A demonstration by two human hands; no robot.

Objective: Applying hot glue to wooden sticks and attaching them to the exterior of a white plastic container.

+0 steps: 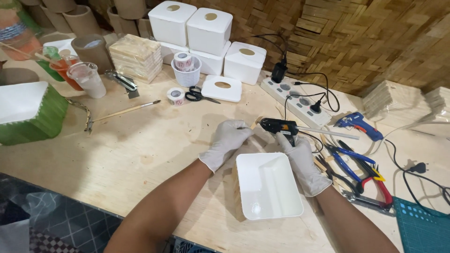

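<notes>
Both my hands wear white gloves. My right hand [300,161] grips a black hot glue gun [280,125] with its nozzle pointing left. My left hand [227,140] pinches a thin wooden stick [254,123] right at the nozzle tip. Just below both hands a white rectangular plastic box [267,185] stands on the plywood table [140,154], its open inside facing up. Flat wooden sticks cover its left side.
Pliers and cutters [356,171] lie right of the box, with a blue glue gun [358,124], a white power strip [297,100] and cords behind. White boxes [206,35], stick stacks [137,56], tape rolls, scissors [199,95], paint cups and a brush [126,111] sit farther back. A green-covered box [30,115] stands left.
</notes>
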